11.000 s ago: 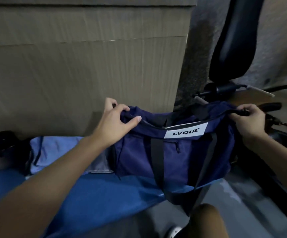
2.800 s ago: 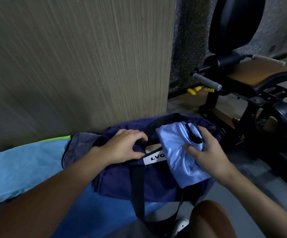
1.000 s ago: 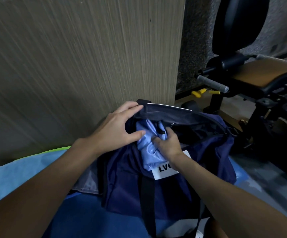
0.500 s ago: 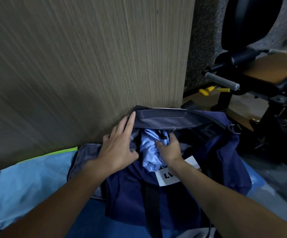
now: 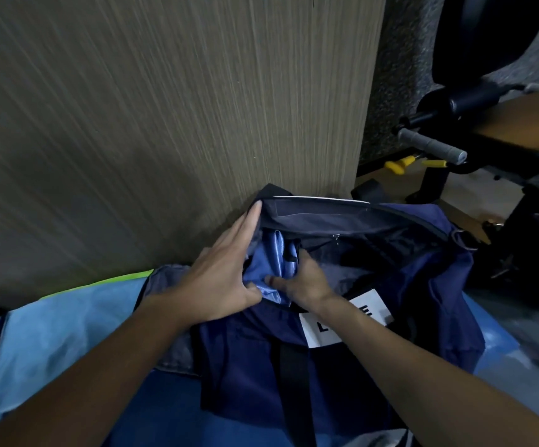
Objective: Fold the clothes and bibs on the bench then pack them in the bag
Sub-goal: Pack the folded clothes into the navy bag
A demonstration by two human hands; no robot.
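Bag [image 5: 342, 356] sits open on the counter [image 5: 165, 411], with the light-blue garment [image 5: 269, 264] half inside its mouth. Left hand [image 5: 226, 275] — fingers straight — presses the rim aside; right hand [image 5: 305, 282] grasps the garment. Push it down flat into the end corner without loosening the folds.

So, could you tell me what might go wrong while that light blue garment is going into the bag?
1. The light blue garment is bunched at the left end of the opening, between the left hand and the right hand. Pushing it down may undo its fold.
2. The bag sits near the end of the bench, so pressing down might tip it toward the floor.
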